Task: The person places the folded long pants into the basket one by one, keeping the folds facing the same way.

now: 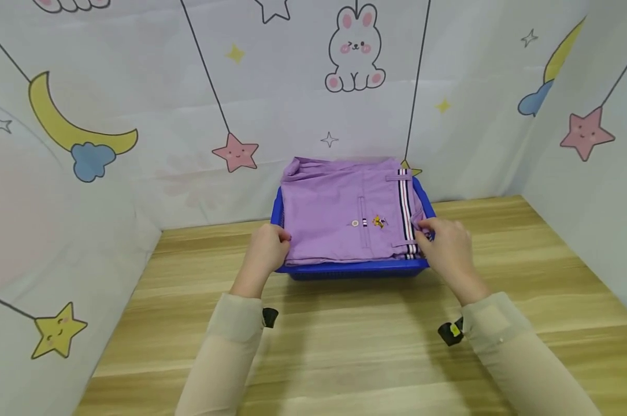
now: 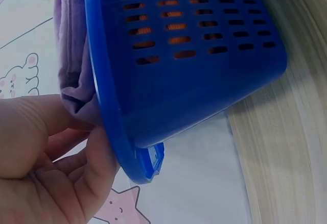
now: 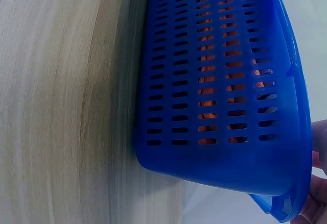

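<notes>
Folded purple pants (image 1: 323, 214) lie on top in a blue plastic basket (image 1: 355, 267). A striped waistband, belt loops, a buttoned pocket and a small embroidered figure show on them. At the basket's left front corner, my left hand (image 1: 269, 248) pinches the edge of the pants; the left wrist view shows its fingers (image 2: 97, 168) beside the folded cloth and against the rim. Over at the right side, my right hand (image 1: 451, 248) pinches the cloth by the waistband with thumb and forefinger. The right wrist view catches only part of that hand, behind the rim.
Something orange (image 3: 207, 91) shows through the basket's slots, under the pants. The basket stands on a wood-grain table (image 1: 355, 346) close to the back. A white cloth backdrop (image 1: 173, 115) with cartoon stars, moons and a rabbit surrounds the table at the back and sides.
</notes>
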The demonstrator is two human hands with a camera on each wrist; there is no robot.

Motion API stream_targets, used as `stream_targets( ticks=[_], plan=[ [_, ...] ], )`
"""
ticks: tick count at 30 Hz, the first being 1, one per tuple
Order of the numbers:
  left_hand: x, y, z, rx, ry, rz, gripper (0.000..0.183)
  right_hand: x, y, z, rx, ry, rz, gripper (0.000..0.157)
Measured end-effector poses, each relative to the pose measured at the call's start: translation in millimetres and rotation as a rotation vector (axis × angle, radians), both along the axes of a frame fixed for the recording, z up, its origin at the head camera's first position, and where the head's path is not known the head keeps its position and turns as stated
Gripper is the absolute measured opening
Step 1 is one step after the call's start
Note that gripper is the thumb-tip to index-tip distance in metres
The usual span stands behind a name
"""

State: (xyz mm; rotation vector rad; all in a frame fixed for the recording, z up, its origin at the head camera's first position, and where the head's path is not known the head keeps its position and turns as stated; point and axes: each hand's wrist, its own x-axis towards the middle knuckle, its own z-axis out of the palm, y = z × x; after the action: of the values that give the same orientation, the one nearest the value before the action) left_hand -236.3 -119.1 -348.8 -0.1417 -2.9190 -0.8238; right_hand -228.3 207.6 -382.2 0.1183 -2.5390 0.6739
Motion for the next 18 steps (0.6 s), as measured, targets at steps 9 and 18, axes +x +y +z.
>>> stream_targets(
  ticks=[9, 18],
  plan=[
    [0.9, -1.3, -1.1, -0.022, -0.035, -0.001, 0.016, 0.9, 1.0, -1.4, 0.015, -0.035, -0.002, 0.024],
    [1.2, -6.4, -2.0, -0.011, -0.002, -0.016, 0.019, -0.1, 1.1, -2.1, 0.032, -0.042, -0.005, 0.025]
  ],
)
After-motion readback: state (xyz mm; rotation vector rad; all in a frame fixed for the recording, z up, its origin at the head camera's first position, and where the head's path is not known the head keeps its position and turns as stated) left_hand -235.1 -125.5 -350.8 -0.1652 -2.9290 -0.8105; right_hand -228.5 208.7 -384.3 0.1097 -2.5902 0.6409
